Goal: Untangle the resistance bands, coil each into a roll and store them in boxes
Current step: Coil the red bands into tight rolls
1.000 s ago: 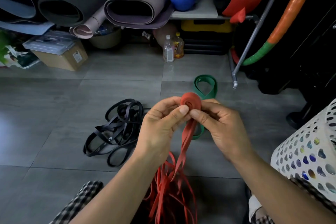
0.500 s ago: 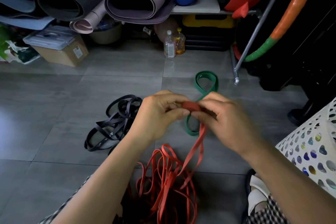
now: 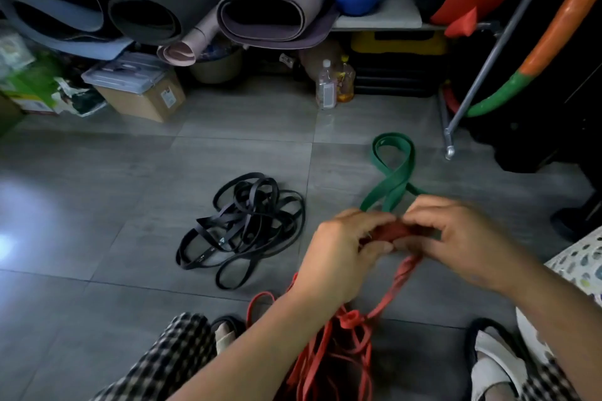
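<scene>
The left hand [image 3: 345, 251] and right hand [image 3: 462, 238] pinch a part-wound red band [image 3: 391, 233] between curled fingers, just nearer than the green band [image 3: 394, 172] on the floor [image 3: 130, 205], backs turned up, wrists level. The rest of it hangs below them. The roll winds best, I judge, with each turn flat, the slack taut and thumbs pressing it shut.

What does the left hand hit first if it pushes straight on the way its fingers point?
The left hand points right, so first the partly coiled red rubber resistance band it grips, then probably the right hand just beyond.
</scene>
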The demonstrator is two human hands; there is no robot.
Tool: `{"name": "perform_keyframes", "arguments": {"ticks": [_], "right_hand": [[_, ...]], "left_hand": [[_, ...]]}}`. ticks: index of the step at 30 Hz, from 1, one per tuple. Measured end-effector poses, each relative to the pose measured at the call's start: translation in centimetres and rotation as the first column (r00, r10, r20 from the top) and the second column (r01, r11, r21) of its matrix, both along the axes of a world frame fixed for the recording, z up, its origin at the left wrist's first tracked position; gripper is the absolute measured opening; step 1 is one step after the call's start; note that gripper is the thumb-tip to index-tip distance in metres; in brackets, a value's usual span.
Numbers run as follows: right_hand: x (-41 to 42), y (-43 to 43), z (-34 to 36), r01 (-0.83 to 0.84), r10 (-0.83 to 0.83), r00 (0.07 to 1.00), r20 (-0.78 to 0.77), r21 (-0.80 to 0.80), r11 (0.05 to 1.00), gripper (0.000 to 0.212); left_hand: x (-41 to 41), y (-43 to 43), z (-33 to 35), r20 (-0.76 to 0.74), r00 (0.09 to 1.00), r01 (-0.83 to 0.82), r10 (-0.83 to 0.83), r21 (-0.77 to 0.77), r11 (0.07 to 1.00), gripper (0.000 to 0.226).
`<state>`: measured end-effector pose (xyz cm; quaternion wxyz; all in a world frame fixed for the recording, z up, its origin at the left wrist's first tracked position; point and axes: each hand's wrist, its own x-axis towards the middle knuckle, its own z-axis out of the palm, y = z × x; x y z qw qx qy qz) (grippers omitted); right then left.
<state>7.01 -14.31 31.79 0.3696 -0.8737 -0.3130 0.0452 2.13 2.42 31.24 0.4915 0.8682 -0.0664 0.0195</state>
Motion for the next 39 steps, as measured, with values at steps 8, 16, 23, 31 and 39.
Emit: {"name": "perform_keyframes", "arguments": {"ticks": [8, 16, 23, 31, 39], "right_hand": [[-1.3, 1.7, -1.1, 0.24, -0.033, 0.914, -0.405, 0.471, 0.849, 0.051], [-1.5, 1.4, -0.2, 0.113, -0.11, 0.992, -0.065, 0.038, 0.993, 0.027], [-0.9, 2.1, 0.0, 0.381, -0.088, 0.866, -0.492, 0.536, 0.754, 0.019], [-0.8, 1.6, 0.9, 0.232, -0.195, 0.967, -0.164, 0.246, 0.941, 0.024], [-0.9, 2.2, 0.7, 0.243, -0.177, 0.961, -0.212, 0.343, 0.907, 0.019]], "left_hand": [[-0.4, 0.0, 0.5, -0.341, 0.94, -0.255, -0.019, -0.74, 0.623, 0.013], [0.4, 1.3, 0.9, -0.142, 0.99, -0.007, -0.021, -0.199, 0.98, 0.024], [0.6, 1.3, 1.6, -0.142, 0.985, -0.163, 0.093, -0.642, 0.749, 0.009], [0.9, 1.6, 0.8, -0.198, 0.979, -0.126, 0.038, -0.451, 0.884, 0.02], [1.0, 1.4, 1.3, -0.176, 0.978, -0.183, 0.109, -0.487, 0.854, 0.021]]}}
